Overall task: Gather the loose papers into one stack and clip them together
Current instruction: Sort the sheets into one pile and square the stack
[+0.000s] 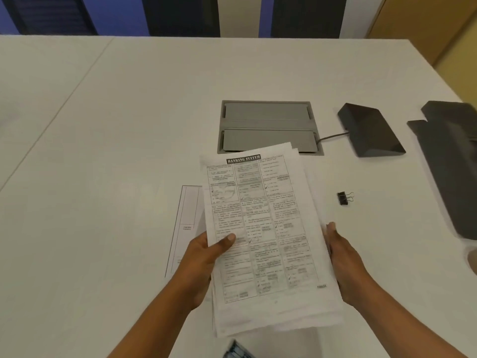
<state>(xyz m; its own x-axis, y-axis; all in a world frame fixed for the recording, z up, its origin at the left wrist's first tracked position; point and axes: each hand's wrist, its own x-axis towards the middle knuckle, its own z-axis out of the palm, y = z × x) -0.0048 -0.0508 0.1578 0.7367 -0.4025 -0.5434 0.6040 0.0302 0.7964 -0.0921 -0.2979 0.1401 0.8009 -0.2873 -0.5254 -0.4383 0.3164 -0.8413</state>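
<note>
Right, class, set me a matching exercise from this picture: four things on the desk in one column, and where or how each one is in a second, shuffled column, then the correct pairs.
Things:
1. Stack of papers
2. Binder clip
3. Single sheet
4. Grey cable hatch

Places or states:
A. Set into the table, beyond the papers
B. Held between the left hand and the right hand
C. Lying alone on the table, right of the papers
D. Flat on the table, partly hidden behind the stack

Pairs: 1-B, 2-C, 3-D, 4-A
</note>
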